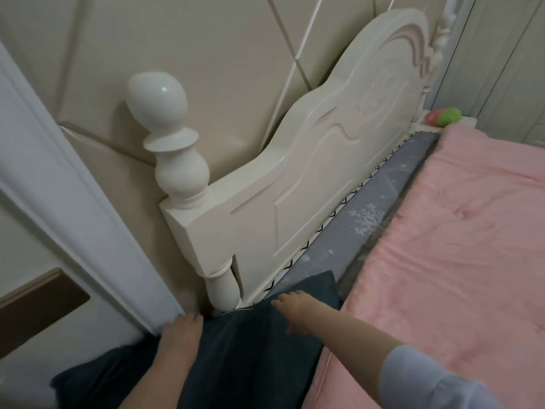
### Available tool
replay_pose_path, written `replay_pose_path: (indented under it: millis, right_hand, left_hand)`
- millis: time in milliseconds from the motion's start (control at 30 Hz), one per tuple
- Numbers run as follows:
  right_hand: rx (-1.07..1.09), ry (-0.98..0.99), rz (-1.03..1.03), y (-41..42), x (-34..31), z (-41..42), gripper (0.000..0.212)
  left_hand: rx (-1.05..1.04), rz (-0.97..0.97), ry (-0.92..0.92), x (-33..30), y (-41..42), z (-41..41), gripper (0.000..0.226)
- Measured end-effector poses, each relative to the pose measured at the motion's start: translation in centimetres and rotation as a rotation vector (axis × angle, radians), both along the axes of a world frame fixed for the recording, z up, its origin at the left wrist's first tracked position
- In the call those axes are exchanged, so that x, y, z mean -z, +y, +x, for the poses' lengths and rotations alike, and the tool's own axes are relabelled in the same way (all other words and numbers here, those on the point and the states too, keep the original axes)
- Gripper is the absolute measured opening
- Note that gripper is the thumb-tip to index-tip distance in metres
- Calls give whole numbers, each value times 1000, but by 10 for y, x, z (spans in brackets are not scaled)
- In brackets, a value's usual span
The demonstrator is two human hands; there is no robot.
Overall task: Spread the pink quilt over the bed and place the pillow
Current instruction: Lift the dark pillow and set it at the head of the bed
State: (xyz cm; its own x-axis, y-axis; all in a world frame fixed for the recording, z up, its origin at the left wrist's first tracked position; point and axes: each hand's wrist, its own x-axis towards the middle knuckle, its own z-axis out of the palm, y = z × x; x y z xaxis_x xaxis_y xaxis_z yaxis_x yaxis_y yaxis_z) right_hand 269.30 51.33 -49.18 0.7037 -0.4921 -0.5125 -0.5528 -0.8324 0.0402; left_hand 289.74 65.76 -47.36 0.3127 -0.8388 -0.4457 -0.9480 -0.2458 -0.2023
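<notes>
Quilt part looks done: the pink quilt [460, 246] lies flat across the bed [348, 231]. Pillow's halfway, I'd say. The dark pillow [253, 343] sits at the headboard [309, 178] corner, left hand [180, 335] and right hand [295, 311] both flat on it, fingers loose, pressing rather than gripping.

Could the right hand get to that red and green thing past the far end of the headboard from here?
Probably not without stepping along: the right hand rests on the dark pillow, and the red and green thing sits beyond the pink quilt.
</notes>
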Motion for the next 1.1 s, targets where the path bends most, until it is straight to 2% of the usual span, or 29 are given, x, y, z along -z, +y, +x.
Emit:
replay_pose_path:
  millis: [233,333,433,533,600,667,767,867,933,1100]
  right_hand:
    - [81,91,21,-35,48,23,105]
    - [148,105,47,-42,63,20,117]
    - [179,123,45,-48,73,21,125]
    - [191,148,31,-49,77,25,128]
    - [159,155,-2,-45,76,27,125]
    - [115,132,-42,-42,74,28,109]
    - [114,46,-63,-40,67,29,73]
    - [139,-20,-47,-32,53,29,48]
    - [153,-12,-52,-28,40,27,41]
    - [179,89,-40,-22,-18,11,36]
  left_hand:
    - [42,207,23,68,-28,27,114]
    - [52,242,-16,86,-35,25,126]
    - [65,267,-68,102,-37,22,128]
    - [57,273,-83,114,-38,18,118]
    - [38,264,-75,116,-36,17,102]
    - [21,225,-80,116,-33,15,84]
    - [31,136,-115,112,-23,8,64]
    - [42,57,-126,98,-10,0,61]
    - [22,27,-117,83,-4,-4,63]
    - [-5,-51,-118,27,3,-22,40]
